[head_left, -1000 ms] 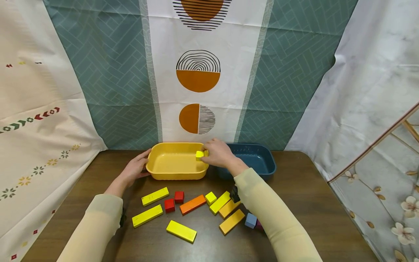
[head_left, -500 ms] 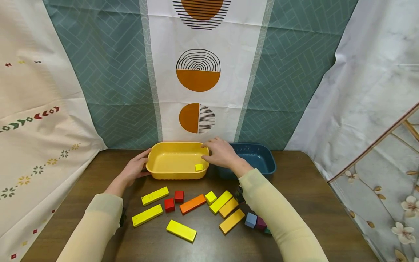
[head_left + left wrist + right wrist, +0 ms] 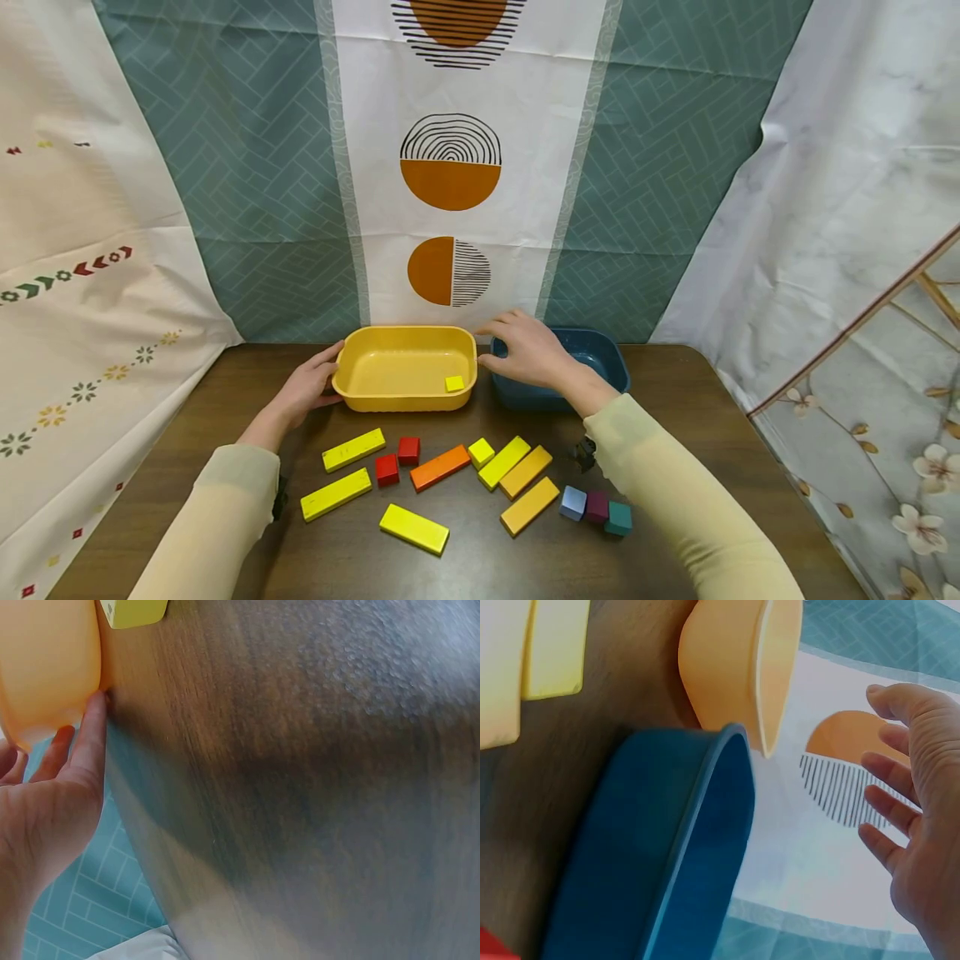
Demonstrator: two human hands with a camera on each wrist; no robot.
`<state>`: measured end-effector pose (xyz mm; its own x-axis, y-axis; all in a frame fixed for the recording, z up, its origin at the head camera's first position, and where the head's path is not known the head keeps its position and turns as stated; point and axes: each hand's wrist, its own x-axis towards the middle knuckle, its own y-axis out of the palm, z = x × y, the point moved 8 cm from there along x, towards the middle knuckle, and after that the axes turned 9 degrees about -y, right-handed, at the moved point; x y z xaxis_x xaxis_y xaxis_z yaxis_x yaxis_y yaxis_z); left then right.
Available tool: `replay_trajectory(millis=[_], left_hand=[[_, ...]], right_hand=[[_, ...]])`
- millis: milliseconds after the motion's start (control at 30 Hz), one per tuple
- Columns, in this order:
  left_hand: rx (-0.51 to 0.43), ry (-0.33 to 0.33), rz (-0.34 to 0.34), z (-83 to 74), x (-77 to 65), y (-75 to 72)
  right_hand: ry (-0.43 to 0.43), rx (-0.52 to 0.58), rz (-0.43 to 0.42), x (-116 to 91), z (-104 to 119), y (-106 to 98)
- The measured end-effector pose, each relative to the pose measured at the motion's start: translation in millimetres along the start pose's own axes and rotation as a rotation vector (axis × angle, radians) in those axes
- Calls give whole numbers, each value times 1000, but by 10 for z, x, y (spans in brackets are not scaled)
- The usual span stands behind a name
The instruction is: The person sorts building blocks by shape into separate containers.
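My left hand [image 3: 306, 385] touches the left end of a yellow plastic bin [image 3: 408, 403]; its straight fingers lie against the outer wall in the left wrist view. A small yellow cube [image 3: 454, 383] sits inside that bin, towards the right. Over the left part of a dark blue bin [image 3: 612, 367] hovers my right hand [image 3: 534, 353], holding nothing. Its fingers are spread and their tips are near the yellow bin's right rim. In the right wrist view the hand [image 3: 922, 802] appears apart from both bins.
On the wooden table lie yellow blocks [image 3: 414, 528], red cubes [image 3: 387, 469], an orange block [image 3: 440, 467], amber blocks [image 3: 529, 506] and another yellow cube [image 3: 481, 452]. Blue [image 3: 573, 502], purple [image 3: 597, 507] and green [image 3: 618, 518] cubes stand at the right. A patterned cloth [image 3: 457, 283] hangs behind.
My right hand has let go of the small yellow cube, which dropped into the yellow bin. That hand then moved right, over the blue bin. The left hand has stayed put.
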<state>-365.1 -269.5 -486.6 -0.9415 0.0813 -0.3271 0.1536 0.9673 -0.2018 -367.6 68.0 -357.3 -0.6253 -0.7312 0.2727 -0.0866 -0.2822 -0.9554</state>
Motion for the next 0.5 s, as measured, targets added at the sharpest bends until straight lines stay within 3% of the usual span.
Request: replay_trajectory(millis=[500], left_hand=[[4,-6,7,-10,0,7]], right_hand=[[-55,-24,-13,-708,-49,-296]])
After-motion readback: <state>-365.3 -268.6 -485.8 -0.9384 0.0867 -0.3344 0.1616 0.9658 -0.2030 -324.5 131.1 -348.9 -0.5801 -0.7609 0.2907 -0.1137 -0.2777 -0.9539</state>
